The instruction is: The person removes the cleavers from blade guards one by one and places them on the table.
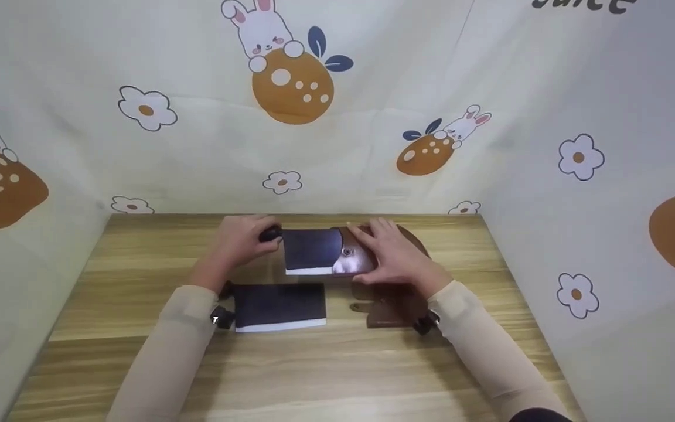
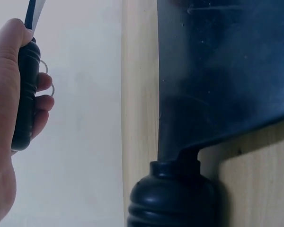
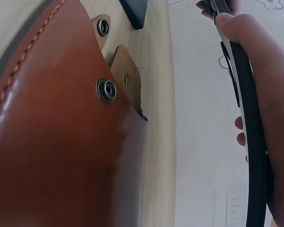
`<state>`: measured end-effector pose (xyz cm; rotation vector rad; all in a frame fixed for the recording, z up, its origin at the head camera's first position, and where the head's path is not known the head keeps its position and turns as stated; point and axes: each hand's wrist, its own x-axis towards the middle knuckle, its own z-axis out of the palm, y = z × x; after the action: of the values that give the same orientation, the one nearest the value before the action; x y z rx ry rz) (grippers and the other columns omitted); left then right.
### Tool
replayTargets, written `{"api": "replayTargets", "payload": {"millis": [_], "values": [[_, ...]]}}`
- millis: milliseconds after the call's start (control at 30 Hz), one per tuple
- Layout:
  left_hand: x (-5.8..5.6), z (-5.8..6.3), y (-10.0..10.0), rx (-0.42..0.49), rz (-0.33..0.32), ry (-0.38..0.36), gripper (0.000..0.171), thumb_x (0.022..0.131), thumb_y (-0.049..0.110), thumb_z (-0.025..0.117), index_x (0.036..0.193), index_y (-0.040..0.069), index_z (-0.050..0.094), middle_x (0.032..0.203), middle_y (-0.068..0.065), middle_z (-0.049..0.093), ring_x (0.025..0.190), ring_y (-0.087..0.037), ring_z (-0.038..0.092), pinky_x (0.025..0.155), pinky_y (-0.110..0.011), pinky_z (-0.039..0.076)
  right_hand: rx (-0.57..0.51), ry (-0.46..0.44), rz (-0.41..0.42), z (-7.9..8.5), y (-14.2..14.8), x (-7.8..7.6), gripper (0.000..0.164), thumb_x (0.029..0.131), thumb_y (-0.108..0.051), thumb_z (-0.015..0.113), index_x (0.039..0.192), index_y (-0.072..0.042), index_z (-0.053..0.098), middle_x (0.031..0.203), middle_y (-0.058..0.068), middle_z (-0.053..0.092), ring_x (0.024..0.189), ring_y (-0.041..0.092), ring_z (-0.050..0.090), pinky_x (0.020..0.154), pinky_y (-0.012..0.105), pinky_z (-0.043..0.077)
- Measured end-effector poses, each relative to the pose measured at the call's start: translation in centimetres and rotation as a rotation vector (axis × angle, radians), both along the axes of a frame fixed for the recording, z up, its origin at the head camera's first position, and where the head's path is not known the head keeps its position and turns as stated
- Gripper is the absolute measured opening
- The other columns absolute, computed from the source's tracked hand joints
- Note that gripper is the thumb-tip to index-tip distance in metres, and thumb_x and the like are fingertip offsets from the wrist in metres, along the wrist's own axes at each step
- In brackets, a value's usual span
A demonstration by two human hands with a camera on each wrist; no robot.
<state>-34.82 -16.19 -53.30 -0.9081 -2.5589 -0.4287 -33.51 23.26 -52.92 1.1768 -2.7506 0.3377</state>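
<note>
My left hand [image 1: 242, 239] grips the black handle [image 2: 27, 94] of a cleaver [image 1: 313, 249], held above the table. Part of its dark blade with a bright edge shows; the rest is inside a brown leather sheath [image 1: 354, 262]. My right hand [image 1: 399, 252] grips that sheath, thumb on the near edge and fingers over the far edge. A second cleaver [image 1: 280, 306] lies flat below, its handle partly hidden by my left wrist in the head view. Under my right wrist lies a second brown leather sheath [image 3: 61, 132] with metal snaps and a strap.
The wood-grain table [image 1: 290, 375] is enclosed at the back and sides by pale cloth [image 1: 197, 152] printed with rabbits, oranges and flowers. A dark wrist-camera mount [image 1: 223, 317] sits at my left wrist, close to the lying cleaver.
</note>
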Motion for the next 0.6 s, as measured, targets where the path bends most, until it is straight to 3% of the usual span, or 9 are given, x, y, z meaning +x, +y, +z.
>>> {"api": "replayTargets", "payload": {"millis": [367,600], "values": [[0.08,0.45,0.11,-0.010,0.012,-0.079,0.034,0.098,0.036,0.079,0.124,0.014,0.077,0.101,-0.005,0.080,0.082,-0.028,0.073,0.072,-0.050,0.062,-0.007,0.000,0.002,0.15,0.37,0.12,0.121,0.076,-0.070,0.090,0.171,-0.013,0.042,0.154,0.016,0.047,0.138,0.036,0.044,0.120,0.058,0.036],[0.24,0.59,0.41,-0.002,0.019,-0.074,0.033,0.098,0.036,0.079,0.123,0.014,0.077,0.097,-0.006,0.078,0.083,-0.029,0.072,0.074,-0.051,0.061,-0.011,0.016,0.002,0.00,0.52,0.10,0.121,0.076,-0.071,0.090,0.172,-0.015,0.041,0.151,0.015,0.048,0.136,0.035,0.045,0.119,0.055,0.037]]}}
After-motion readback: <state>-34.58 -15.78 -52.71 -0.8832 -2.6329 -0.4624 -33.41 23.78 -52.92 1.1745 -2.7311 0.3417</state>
